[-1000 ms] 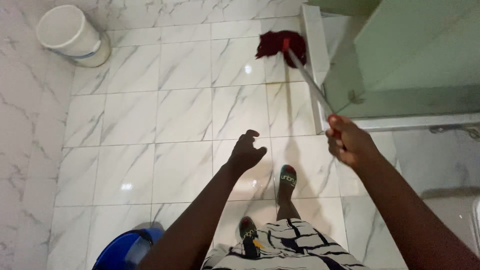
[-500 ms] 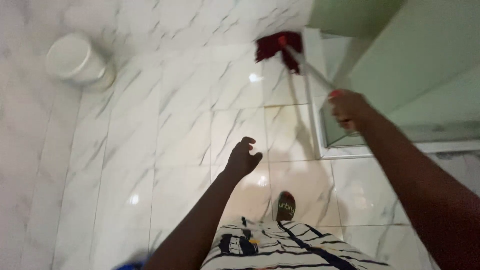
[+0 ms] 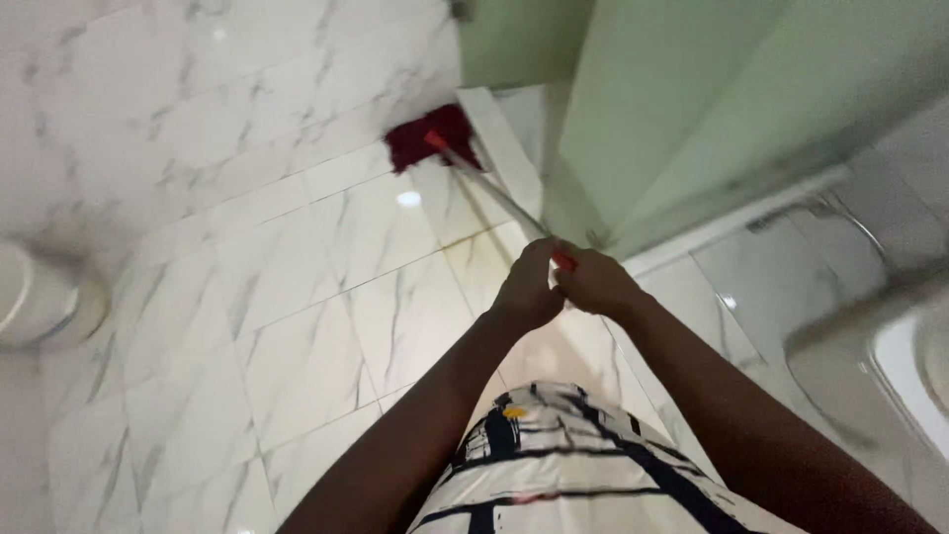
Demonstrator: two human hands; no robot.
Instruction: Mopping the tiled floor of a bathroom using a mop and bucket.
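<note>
Nearest is the striped garment (image 3: 563,465), then left hand (image 3: 529,287) and right hand (image 3: 593,282) side by side, both clamped on the red-tipped mop handle (image 3: 494,193), which runs out to the dark red mop head (image 3: 425,138) on the marble floor (image 3: 297,297) by the glass shower panel (image 3: 672,109).

Glossy marble-look floor tiles (image 3: 297,326); stringy cloth mop head (image 3: 420,138).

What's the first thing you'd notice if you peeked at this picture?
Probably the dark red stringy mop head, bright against the shiny white marble-patterned tile floor, up by the pale green glass shower wall. Next, the left hand and right hand, clasped together mid-picture on the end of the thin metal mop handle.
</note>
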